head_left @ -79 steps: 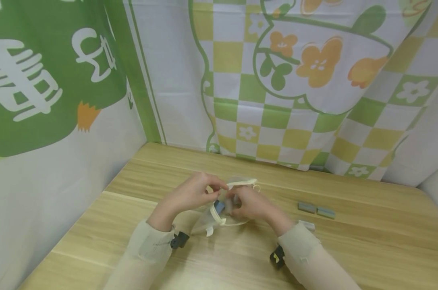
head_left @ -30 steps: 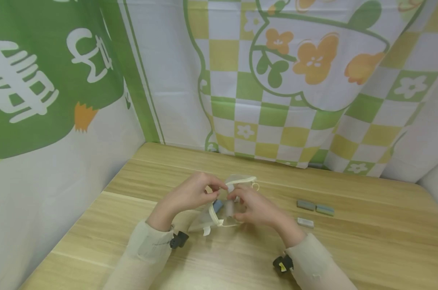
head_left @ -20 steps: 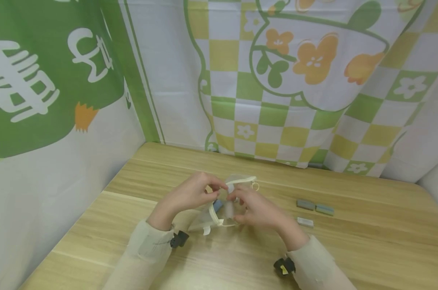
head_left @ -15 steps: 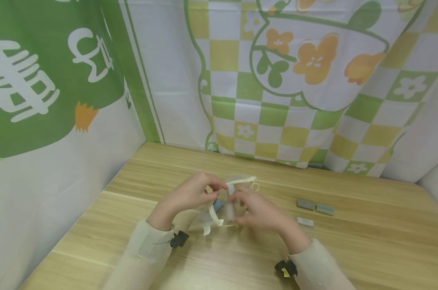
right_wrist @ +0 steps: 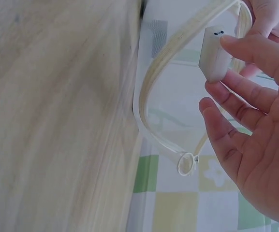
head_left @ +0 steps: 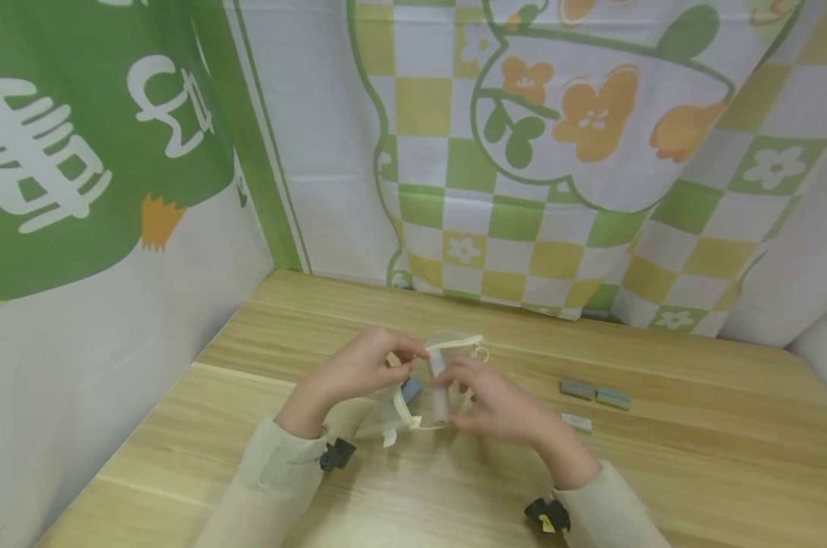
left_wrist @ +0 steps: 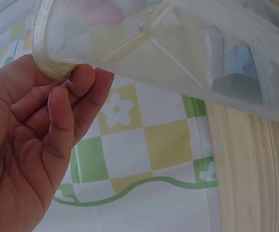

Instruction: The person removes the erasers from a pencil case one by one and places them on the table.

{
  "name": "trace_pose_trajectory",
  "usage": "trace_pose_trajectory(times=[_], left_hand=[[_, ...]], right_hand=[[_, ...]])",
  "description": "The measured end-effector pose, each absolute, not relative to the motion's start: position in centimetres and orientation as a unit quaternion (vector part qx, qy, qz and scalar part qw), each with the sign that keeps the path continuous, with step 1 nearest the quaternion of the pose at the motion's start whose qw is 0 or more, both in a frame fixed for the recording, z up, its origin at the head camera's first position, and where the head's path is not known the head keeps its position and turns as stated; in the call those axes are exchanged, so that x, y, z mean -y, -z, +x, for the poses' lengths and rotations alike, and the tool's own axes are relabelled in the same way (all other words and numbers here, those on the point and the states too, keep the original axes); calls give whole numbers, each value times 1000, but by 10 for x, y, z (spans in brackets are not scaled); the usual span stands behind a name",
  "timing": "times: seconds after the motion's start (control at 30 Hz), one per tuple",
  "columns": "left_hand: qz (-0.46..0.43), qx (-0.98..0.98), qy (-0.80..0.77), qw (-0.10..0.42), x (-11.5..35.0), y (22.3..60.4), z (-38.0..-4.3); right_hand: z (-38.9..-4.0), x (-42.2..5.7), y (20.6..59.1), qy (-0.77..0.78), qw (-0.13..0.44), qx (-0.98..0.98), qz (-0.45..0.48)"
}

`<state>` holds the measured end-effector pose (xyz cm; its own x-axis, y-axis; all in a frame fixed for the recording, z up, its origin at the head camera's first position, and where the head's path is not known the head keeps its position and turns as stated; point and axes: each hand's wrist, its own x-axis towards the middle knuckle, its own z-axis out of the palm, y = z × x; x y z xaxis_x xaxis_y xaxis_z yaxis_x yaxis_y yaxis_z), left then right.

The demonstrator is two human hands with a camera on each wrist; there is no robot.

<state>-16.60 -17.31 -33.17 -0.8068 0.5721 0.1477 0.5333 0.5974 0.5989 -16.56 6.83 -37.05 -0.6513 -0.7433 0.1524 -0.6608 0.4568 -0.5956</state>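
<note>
My left hand [head_left: 358,369] pinches the pale zipper edge [left_wrist: 57,67] of a see-through zip pouch [head_left: 383,417], which keeps its mouth spread. My right hand [head_left: 495,403] grips a small white block [right_wrist: 213,55] between thumb and fingertips, right at the pouch's opening. Tiny black marks dot one end of this block. Through the pouch wall a blue-grey block [left_wrist: 241,72] shows inside. A round ring pull [right_wrist: 185,163] hangs at the zipper's far end.
On the table to the right lie a dark grey block [head_left: 577,389] and a grey-green block [head_left: 613,398], end to end. A white block [head_left: 577,422] lies just in front of them. A patterned curtain [head_left: 509,251] hangs behind the wooden table [head_left: 694,449].
My right hand was deeper in the pouch; it has drawn back right and towards me, and the white block shows more between its fingers. My left hand has stayed in place.
</note>
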Motion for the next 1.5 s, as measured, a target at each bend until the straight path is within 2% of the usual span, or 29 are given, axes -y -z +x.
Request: trace_pose_trajectory(times=[0.27,1.5], left_hand=[[313,-894,-320,21,176,332,-167],[319,-892,-318,24,174,335,-168]], right_hand=[[-162,-74,366,320,67,-857,-399],[-154,-104,370,330,7,-849,-412]])
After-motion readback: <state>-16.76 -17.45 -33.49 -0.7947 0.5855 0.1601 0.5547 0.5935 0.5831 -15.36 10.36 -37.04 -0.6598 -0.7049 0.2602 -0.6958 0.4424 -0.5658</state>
